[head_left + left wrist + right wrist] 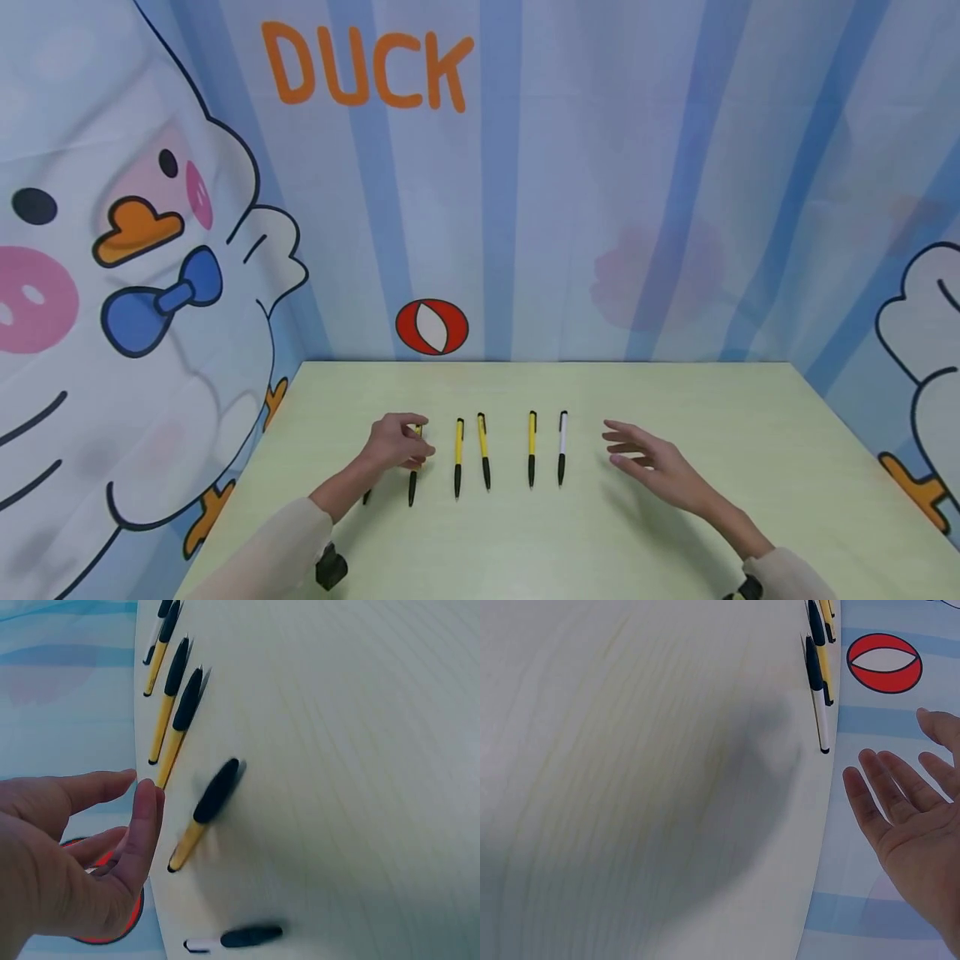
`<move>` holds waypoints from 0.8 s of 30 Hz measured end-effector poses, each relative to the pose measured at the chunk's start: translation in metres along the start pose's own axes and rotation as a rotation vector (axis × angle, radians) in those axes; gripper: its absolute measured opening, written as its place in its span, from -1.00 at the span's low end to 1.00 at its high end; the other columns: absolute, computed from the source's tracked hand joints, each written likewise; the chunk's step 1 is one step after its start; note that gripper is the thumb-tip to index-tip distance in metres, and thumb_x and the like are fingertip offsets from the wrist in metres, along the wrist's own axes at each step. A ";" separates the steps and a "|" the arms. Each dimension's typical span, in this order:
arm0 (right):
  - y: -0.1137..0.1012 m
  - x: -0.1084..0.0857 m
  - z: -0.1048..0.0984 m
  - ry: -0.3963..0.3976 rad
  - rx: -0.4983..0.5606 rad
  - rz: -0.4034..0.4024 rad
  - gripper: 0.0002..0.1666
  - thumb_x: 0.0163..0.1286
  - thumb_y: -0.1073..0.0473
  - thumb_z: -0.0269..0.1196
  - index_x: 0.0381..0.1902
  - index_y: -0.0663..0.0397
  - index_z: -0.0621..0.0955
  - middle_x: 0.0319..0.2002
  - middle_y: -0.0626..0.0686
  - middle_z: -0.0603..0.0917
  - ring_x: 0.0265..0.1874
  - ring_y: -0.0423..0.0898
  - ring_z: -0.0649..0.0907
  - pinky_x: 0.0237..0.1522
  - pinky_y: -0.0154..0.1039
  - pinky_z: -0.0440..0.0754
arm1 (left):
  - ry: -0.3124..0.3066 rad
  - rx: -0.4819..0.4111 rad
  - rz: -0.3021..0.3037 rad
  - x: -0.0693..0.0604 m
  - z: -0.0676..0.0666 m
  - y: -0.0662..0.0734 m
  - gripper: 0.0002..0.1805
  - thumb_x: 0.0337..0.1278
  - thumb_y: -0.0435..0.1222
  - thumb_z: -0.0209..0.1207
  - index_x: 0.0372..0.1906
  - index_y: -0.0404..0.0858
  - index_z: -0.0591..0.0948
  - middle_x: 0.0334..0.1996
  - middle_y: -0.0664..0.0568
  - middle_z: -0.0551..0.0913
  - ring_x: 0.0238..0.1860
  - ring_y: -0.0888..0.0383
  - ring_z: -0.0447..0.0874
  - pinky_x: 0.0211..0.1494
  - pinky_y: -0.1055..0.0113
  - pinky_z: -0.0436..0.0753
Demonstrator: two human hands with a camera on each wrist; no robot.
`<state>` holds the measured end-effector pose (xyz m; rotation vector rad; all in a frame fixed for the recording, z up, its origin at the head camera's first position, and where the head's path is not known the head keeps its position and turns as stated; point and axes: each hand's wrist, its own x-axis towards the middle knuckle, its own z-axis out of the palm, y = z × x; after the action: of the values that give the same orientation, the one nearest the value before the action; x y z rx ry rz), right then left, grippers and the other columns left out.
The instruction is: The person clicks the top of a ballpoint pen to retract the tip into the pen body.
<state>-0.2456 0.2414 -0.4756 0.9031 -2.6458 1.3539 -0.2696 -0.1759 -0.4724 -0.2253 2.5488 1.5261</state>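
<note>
Several click pens lie in a row on the table, tips toward me. My left hand (396,440) hovers over a yellow-and-black pen (204,816), fingers loosely bent, with nothing held. Its palm partly hides that pen in the head view. Left of it lies a white-and-black pen (234,939), mostly covered by the hand and wrist in the head view. Two yellow pens (458,458) (483,452) sit just right of the hand. Farther right are another yellow pen (532,448) and a white pen (562,447). My right hand (656,468) floats right of that white pen, fingers extended, touching nothing.
The pale wooden table (660,392) ends at a blue striped backdrop (570,167) with duck drawings. A duck-print panel (247,333) borders the left side, and another duck drawing (922,333) is at the right. Each wrist wears a dark device (331,568).
</note>
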 end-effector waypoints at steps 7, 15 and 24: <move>-0.001 -0.001 -0.003 -0.003 0.009 0.011 -0.42 0.56 0.24 0.17 0.46 0.25 0.38 0.23 0.37 0.62 0.11 0.23 0.70 0.03 -0.35 0.73 | -0.071 -0.026 0.014 0.004 0.027 0.006 -0.34 0.04 -0.49 0.43 0.32 -0.41 0.53 -0.31 -0.17 0.71 -0.45 0.08 0.80 -0.39 0.22 0.83; 0.002 0.000 0.007 -0.019 0.032 0.003 -0.42 0.56 0.22 0.18 0.46 0.24 0.39 0.24 0.36 0.62 0.12 0.22 0.70 0.05 -0.32 0.73 | -0.041 0.153 0.088 0.007 0.041 0.003 -0.29 -0.03 -0.40 0.51 0.30 -0.41 0.52 -0.42 -0.08 0.67 -0.61 0.15 0.71 -0.49 0.28 0.78; 0.002 -0.005 0.000 -0.017 -0.001 0.012 -0.42 0.55 0.21 0.19 0.45 0.23 0.40 0.23 0.34 0.63 0.12 0.23 0.70 0.04 -0.28 0.75 | -0.053 0.210 0.120 0.013 0.053 0.008 -0.34 -0.06 -0.50 0.45 0.26 -0.42 0.53 -0.44 -0.09 0.70 -0.61 0.11 0.75 -0.49 0.27 0.78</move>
<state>-0.2426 0.2450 -0.4783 0.9040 -2.6681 1.3529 -0.2803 -0.1264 -0.4930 -0.0058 2.6969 1.2688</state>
